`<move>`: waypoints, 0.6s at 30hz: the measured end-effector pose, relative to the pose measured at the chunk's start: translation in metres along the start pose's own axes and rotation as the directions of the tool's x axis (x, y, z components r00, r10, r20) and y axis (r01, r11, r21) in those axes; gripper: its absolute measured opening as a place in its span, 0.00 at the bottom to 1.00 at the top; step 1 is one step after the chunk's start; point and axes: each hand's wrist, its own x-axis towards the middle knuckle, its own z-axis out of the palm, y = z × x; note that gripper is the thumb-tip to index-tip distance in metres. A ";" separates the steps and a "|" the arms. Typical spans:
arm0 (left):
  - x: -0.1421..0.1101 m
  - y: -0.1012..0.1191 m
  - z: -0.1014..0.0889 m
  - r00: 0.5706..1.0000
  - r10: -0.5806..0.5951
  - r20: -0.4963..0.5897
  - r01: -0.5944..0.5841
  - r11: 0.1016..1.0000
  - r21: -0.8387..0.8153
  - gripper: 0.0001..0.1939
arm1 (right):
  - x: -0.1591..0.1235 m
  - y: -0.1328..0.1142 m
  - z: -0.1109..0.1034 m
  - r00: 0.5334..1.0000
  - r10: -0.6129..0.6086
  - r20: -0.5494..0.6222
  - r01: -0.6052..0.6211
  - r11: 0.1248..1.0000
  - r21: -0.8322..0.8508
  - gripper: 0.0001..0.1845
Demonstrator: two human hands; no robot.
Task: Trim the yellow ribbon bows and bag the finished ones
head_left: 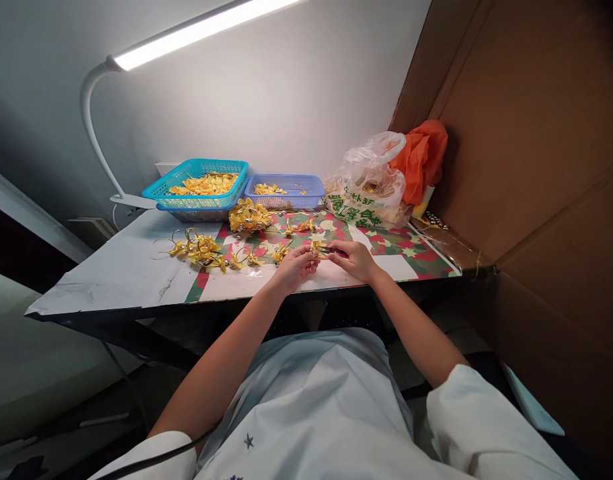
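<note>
Near the table's front edge, my left hand pinches a small yellow ribbon bow. My right hand is closed around a slim dark tool that looks like pliers, its tip at the bow. The tool's handles are mostly hidden in the palm. Left of my hands lie several gold bows with small silver bells and wire loops. A looser pile of yellow bows with wire loops sits farther left, and a dense bunch of yellow bows stands behind.
A blue basket and a purple basket, both holding yellow bows, stand at the back. Right of them are a clear plastic bag and an orange bag. A lit lamp hangs overhead; a cardboard wall rises at right.
</note>
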 end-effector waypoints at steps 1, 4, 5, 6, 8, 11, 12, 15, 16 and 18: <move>0.000 0.000 0.000 1.000 -0.001 -0.002 0.001 1.000 -0.002 0.12 | 0.000 0.000 0.000 1.000 -0.004 -0.003 0.004 1.000 0.000 0.18; 0.001 0.000 0.000 1.000 -0.004 0.001 0.004 1.000 -0.003 0.12 | 0.001 0.000 0.000 1.000 -0.015 0.000 0.015 1.000 -0.005 0.17; 0.001 0.000 0.000 1.000 -0.004 0.002 0.004 1.000 -0.003 0.12 | 0.001 0.000 0.000 1.000 -0.016 0.000 0.016 1.000 -0.004 0.17; 0.001 0.000 -0.001 1.000 -0.003 0.002 0.003 1.000 -0.004 0.12 | 0.001 0.001 0.000 1.000 -0.016 -0.005 0.016 1.000 -0.001 0.18; 0.001 -0.001 -0.001 1.000 -0.002 0.002 0.002 1.000 -0.006 0.12 | 0.002 0.002 0.000 1.000 -0.013 -0.027 0.013 1.000 0.006 0.18; 0.002 -0.001 -0.001 1.000 -0.004 0.005 0.004 1.000 -0.010 0.12 | 0.002 0.003 0.002 0.999 -0.014 -0.044 0.014 1.000 -0.002 0.18; 0.002 -0.001 -0.001 1.000 -0.005 0.005 0.005 1.000 -0.012 0.12 | 0.002 0.003 0.002 0.999 -0.019 -0.037 0.019 1.000 -0.009 0.18; 0.002 -0.001 -0.001 1.000 -0.014 0.003 0.014 1.000 -0.020 0.12 | 0.001 0.004 0.004 0.999 -0.042 -0.032 0.041 0.999 -0.027 0.18; 0.002 -0.001 -0.001 1.000 -0.018 0.001 0.018 1.000 -0.023 0.12 | 0.001 0.004 0.004 0.998 -0.049 -0.037 0.048 0.998 -0.030 0.19; 0.002 0.000 0.000 1.000 -0.023 -0.004 0.023 0.999 -0.029 0.12 | 0.000 0.005 0.005 0.997 -0.063 -0.041 0.061 0.998 -0.031 0.20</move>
